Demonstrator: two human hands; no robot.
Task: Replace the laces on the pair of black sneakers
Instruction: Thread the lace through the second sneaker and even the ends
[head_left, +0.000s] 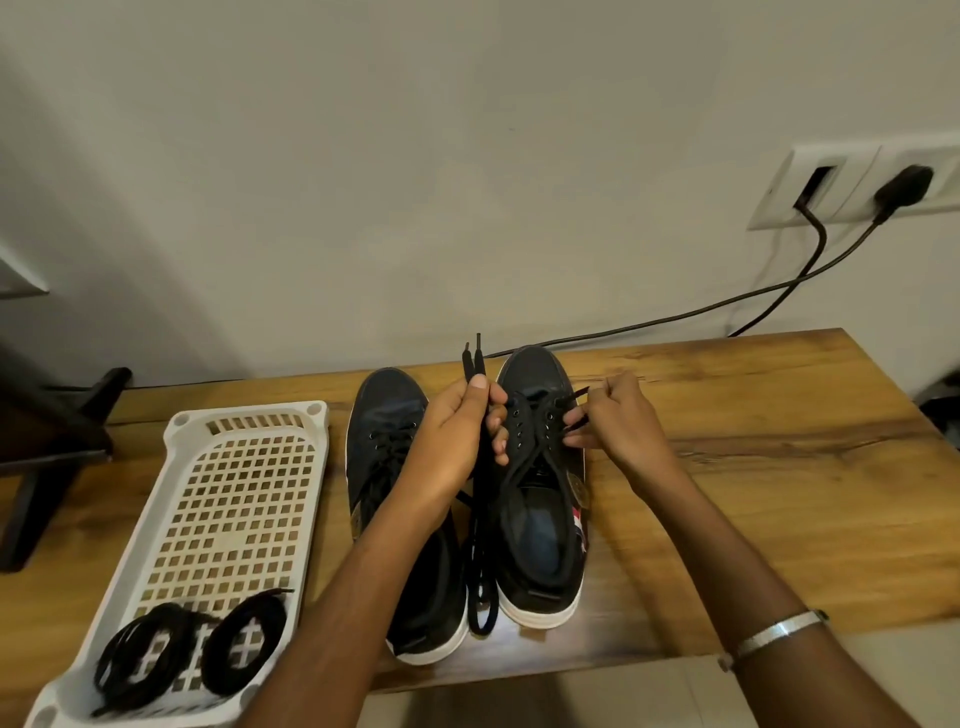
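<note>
Two black sneakers with white soles stand side by side on the wooden table, toes toward the wall: the left sneaker (387, 415) and the right sneaker (540, 525). My left hand (457, 436) grips a folded black lace (480, 571) between the shoes; both tips stick up above my thumb and the loop hangs down to the table. My right hand (618, 421) pinches a lace end (571, 397) at the right sneaker's upper eyelets. Loose lace still runs across that shoe's tongue. The left sneaker is partly hidden by my left forearm.
A white perforated plastic tray (244, 499) lies left of the shoes, with two coiled black laces (192, 644) at its near end. Two black cables (727, 306) run from wall sockets (857, 192) down behind the table. A dark stand (62, 441) sits at the far left.
</note>
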